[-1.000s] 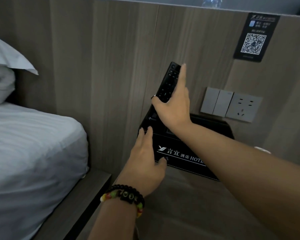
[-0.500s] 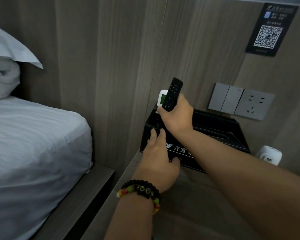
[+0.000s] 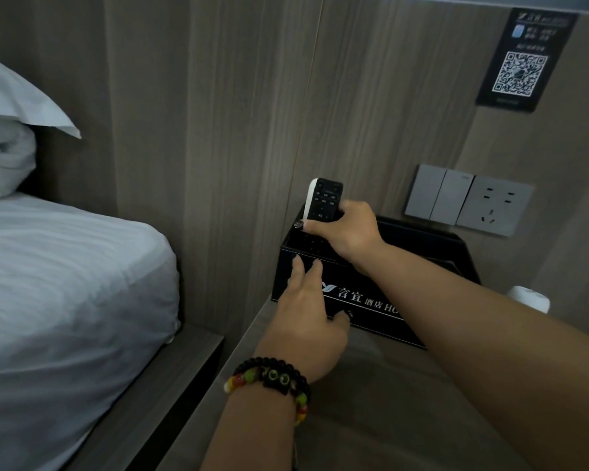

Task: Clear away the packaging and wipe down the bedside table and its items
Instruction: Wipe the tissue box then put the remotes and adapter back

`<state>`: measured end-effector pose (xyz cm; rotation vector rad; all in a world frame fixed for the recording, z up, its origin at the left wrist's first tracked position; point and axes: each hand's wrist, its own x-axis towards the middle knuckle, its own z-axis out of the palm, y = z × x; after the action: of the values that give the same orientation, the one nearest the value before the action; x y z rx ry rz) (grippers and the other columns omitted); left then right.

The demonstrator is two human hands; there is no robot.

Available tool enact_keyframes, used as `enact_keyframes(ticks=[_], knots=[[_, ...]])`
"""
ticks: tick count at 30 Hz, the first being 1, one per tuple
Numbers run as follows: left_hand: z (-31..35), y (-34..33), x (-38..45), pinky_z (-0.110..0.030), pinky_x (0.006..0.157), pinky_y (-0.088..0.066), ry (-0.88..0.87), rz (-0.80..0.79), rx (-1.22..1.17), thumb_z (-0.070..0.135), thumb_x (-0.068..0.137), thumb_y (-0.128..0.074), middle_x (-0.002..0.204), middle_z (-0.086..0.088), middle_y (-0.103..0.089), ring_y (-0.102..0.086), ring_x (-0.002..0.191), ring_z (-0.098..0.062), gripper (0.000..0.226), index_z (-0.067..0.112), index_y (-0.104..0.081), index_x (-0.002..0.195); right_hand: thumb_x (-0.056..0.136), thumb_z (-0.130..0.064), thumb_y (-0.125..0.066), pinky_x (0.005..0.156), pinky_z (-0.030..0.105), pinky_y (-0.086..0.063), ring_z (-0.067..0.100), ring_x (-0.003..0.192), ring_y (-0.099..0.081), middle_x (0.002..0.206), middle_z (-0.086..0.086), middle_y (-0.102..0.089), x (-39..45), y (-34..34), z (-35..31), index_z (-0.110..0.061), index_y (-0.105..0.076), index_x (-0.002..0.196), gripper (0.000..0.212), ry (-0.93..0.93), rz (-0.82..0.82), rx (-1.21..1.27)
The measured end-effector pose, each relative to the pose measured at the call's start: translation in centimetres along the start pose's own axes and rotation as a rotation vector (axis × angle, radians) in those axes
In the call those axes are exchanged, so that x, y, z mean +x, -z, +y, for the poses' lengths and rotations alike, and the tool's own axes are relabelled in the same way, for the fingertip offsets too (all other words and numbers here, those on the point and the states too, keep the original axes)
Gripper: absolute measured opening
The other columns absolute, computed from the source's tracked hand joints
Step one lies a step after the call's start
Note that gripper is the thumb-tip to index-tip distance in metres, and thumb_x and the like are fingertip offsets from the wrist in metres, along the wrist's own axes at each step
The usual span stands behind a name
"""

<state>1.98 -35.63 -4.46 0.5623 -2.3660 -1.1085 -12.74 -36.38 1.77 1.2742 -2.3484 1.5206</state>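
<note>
The right hand (image 3: 346, 229) has its fingers (image 3: 312, 226) clenched around the lower half of a black remote (image 3: 325, 200), which stands nearly upright, long axis vertical, its button face toward the camera and its top end pointing to 12 o'clock. Its lower end sits down in the left compartment of the black box (image 3: 371, 300), at the box's 9 o'clock end. A white remote (image 3: 310, 198) stands just behind it, touching or nearly so, only its left edge showing.

The left hand (image 3: 306, 311) lies on the front wall of the box with fingers straight and released, 2 fingertips reaching the top rim, the thumb pressed low on the printed face. A beaded bracelet (image 3: 269, 379) circles that wrist.

The box stands at the back of the worktop (image 3: 371, 419), against the wood wall panel (image 3: 235, 130). At the box's 3 o'clock a small white object (image 3: 529, 297) pokes out behind the right forearm. Bare worktop runs from the box toward 6 o'clock. At 9 o'clock the worktop's edge drops beside the bed frame (image 3: 157, 385) and mattress (image 3: 65, 283). Above at 2 o'clock are the switches (image 3: 439, 195), a socket (image 3: 495, 209) and a QR sign (image 3: 524, 59).
</note>
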Motion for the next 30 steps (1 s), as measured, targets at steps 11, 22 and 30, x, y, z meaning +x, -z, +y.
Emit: enact_keyframes(ticks=[11, 22, 30], knots=[[0.9, 0.0, -0.9, -0.036, 0.119, -0.021, 0.037, -0.009, 0.045, 0.026, 0.096, -0.055, 0.161, 0.003, 0.011, -0.018, 0.146, -0.026, 0.077, 0.024, -0.004, 0.153, 0.069, -0.012, -0.086, 0.080, 0.033, -0.059, 0.019, 0.084, -0.071, 0.089, 0.005, -0.073, -0.3, 0.2, 0.5, -0.016, -0.067, 0.091, 0.029, -0.104, 0.138, 0.312], [1.6, 0.9, -2.7, -0.039, 0.114, -0.030, 0.056, -0.016, 0.076, 0.032, 0.095, -0.054, 0.161, 0.009, 0.002, -0.036, 0.137, -0.029, 0.070, 0.029, -0.013, 0.152, 0.085, -0.007, -0.069, 0.066, 0.012, -0.045, 0.005, 0.067, -0.053, 0.088, -0.001, -0.061, -4.7, 10.6, 2.7, -0.013, -0.060, 0.105, 0.023, 0.077, 0.345, 0.057], [0.9, 1.6, -3.0, -0.030, 0.119, -0.015, 0.064, 0.003, 0.124, 0.030, 0.096, -0.053, 0.161, 0.007, -0.004, -0.012, 0.147, -0.016, 0.066, 0.028, -0.017, 0.152, 0.087, -0.030, -0.066, 0.099, 0.041, -0.042, 0.042, 0.118, -0.050, 0.136, 0.022, -0.044, -4.9, 23.7, 11.5, -0.010, -0.052, 0.126, 0.046, -0.544, 0.569, -0.376]])
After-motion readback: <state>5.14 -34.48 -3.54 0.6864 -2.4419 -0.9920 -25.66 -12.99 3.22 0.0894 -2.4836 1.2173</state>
